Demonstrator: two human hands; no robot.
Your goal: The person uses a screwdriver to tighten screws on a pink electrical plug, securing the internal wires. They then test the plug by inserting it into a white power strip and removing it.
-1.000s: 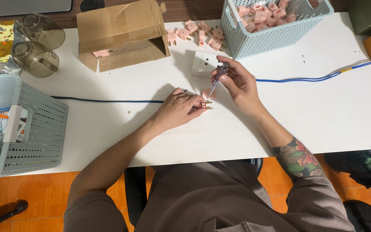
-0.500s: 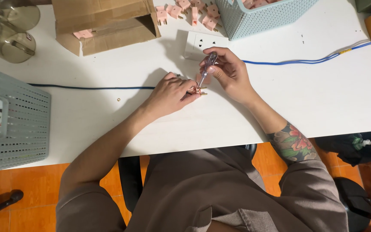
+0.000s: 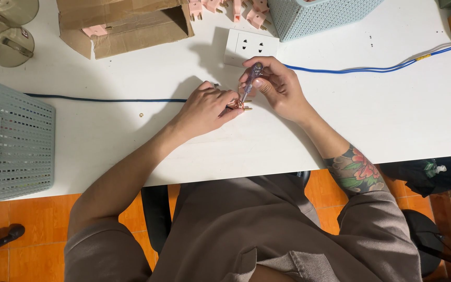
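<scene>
My left hand (image 3: 207,107) pins a small pink plug (image 3: 239,106) with brass pins against the white table (image 3: 131,130). My right hand (image 3: 277,86) grips a small screwdriver (image 3: 250,83) with a clear handle, its tip down on the plug. A blue cable (image 3: 105,99) runs in from the left under my left hand. A white wall socket plate (image 3: 250,47) lies just behind my hands.
A torn cardboard box (image 3: 126,23) and loose pink plugs (image 3: 236,9) lie at the back. A pale mesh basket (image 3: 319,15) stands at the back right, another (image 3: 14,146) at the left edge. Glass jars (image 3: 1,31) are at the far left. A second blue cable (image 3: 382,65) runs right.
The view has shifted, so the table things sit higher in the frame. Both hands stay together on the plug, with the screwdriver still upright on it.
</scene>
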